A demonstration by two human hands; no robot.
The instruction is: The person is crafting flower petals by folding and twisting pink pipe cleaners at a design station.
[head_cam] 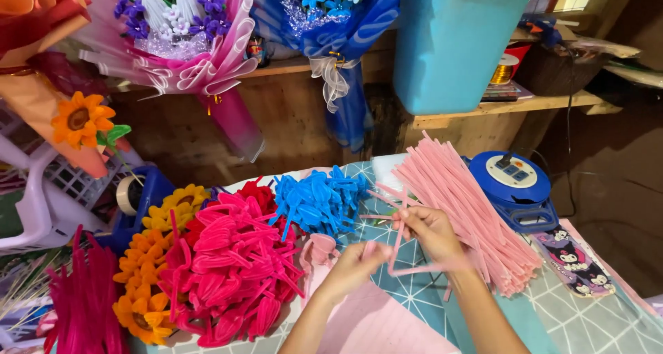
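Both hands [397,247] on pink pipe cleaners [397,247]

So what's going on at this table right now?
A person is bending a light pink pipe cleaner with both bare hands: the left hand pinches one end, the right hand grips the other part. A bundle of straight pink pipe cleaners lies beside the right hand. Piles of finished blue, hot pink and yellow flowers sit to the left.
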